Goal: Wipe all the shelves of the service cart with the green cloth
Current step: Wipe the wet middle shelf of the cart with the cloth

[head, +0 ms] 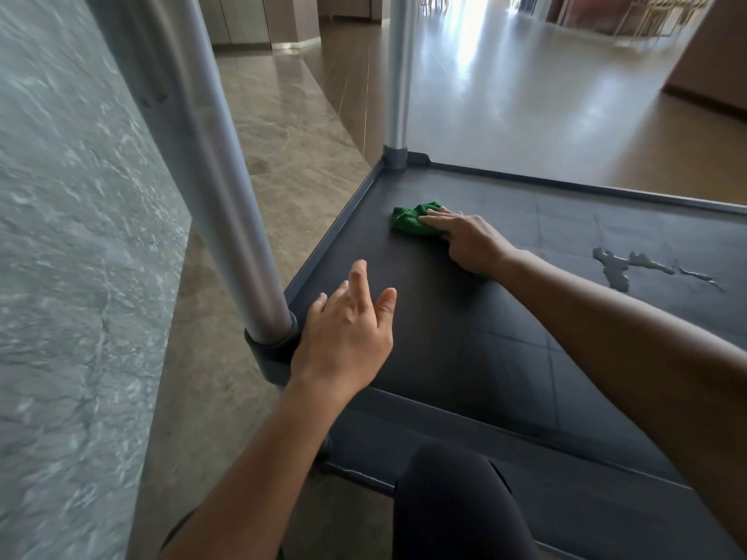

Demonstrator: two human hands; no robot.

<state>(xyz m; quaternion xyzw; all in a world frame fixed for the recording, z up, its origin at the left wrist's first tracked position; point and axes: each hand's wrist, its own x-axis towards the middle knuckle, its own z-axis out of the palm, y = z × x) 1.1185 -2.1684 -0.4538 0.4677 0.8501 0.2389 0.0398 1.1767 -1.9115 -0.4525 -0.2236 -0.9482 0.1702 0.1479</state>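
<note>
Right grip [469, 240] lies flat, fingers pressing our crumpled green cloth [408, 222] onto the dark grey plastic cart shelf [465, 349] near its far corner; left grip [343, 329] is open, holding nothing. We'd probably miss that shiny water puddle [616, 268] off right.

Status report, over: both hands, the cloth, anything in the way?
Right hand presses green cloth on dark shelf. Left hand open, beside near post. Puddle unwiped, at right.

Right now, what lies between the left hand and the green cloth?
Nothing: in the head view, only bare dark shelf separates the left hand from the green cloth under the right hand.
</note>
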